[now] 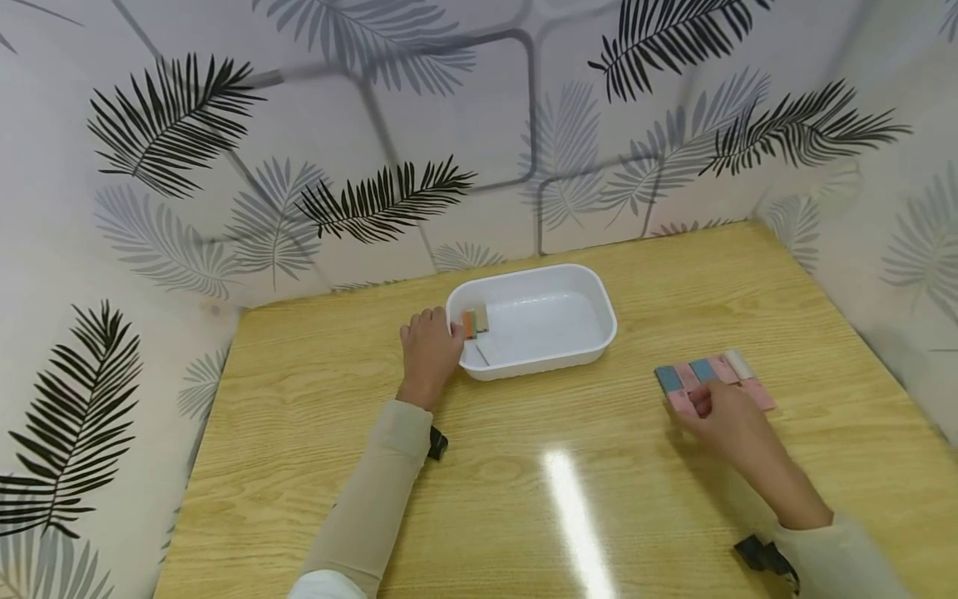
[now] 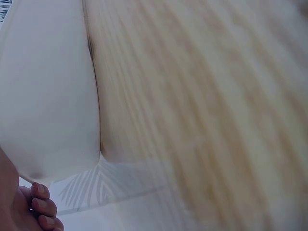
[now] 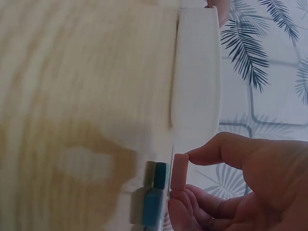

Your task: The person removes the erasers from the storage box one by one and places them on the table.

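Note:
My left hand (image 1: 432, 349) grips the left rim of a white plastic tub (image 1: 535, 362), its thumb over the edge. Inside, at the tub's left end, lie small orange, green and tan pieces (image 1: 481, 319) and a thin sliver-like piece. On the right, my right hand (image 1: 729, 420) is over a flat group of small blue and pink blocks (image 1: 680, 378). In the right wrist view, thumb and fingers pinch a small pink rectangular block (image 3: 180, 172), with blue-green blocks (image 3: 153, 207) just beside it. Only curled fingers (image 2: 42, 207) of the left hand show in the left wrist view.
A white cylinder-like piece (image 1: 739, 364) lies at the far edge of the block group. The wooden table (image 1: 524, 466) meets a leaf-patterned wall (image 1: 479, 125) behind the tub. Dark camera mounts (image 1: 763, 556) hang at both wrists.

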Demonstrator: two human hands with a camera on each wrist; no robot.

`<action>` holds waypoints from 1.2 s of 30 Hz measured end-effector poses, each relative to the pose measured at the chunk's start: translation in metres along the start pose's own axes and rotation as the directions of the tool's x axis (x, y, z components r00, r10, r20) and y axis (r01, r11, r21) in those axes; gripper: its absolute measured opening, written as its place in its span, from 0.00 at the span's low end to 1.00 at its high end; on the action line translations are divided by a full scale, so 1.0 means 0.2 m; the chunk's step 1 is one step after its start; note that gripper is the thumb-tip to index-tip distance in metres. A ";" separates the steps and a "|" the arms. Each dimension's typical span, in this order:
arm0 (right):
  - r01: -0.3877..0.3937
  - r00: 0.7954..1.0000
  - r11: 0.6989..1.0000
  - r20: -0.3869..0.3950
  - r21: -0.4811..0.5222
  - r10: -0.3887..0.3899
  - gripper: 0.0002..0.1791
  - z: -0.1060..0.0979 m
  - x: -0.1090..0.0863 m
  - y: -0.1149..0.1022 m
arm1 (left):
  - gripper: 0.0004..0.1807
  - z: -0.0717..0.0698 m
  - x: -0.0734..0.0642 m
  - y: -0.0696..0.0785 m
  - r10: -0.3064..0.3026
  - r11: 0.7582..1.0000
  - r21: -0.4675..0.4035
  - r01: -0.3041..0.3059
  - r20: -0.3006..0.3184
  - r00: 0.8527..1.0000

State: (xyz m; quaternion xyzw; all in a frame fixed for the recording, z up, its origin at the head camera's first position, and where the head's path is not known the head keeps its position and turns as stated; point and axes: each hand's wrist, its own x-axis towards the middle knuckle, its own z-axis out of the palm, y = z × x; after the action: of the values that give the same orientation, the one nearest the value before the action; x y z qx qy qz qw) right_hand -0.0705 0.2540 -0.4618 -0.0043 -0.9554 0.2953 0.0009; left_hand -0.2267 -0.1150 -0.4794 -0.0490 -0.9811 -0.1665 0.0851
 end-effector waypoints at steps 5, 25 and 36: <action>0.003 1.000 1.000 0.008 -0.003 -0.003 0.12 0.03 -0.02 0.02 | 0.15 -0.01 0.00 0.00 0.005 1.000 -0.006 -0.005 -0.003 1.000; -0.032 0.999 0.999 0.023 -0.044 0.033 0.09 0.06 -0.01 0.01 | 0.17 0.00 0.00 0.00 -0.013 1.000 -0.006 0.013 0.014 1.000; -0.023 1.000 0.991 -0.002 -0.132 0.023 0.09 0.08 -0.03 -0.03 | 0.15 0.00 0.00 0.01 -0.011 1.000 -0.013 0.012 0.016 1.000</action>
State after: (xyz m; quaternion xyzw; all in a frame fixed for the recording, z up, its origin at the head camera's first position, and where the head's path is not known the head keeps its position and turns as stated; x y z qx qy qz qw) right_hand -0.0651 0.2411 -0.4714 -0.0154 -0.9727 0.2317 -0.0026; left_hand -0.2261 -0.1137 -0.4783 -0.0452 -0.9809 -0.1730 0.0763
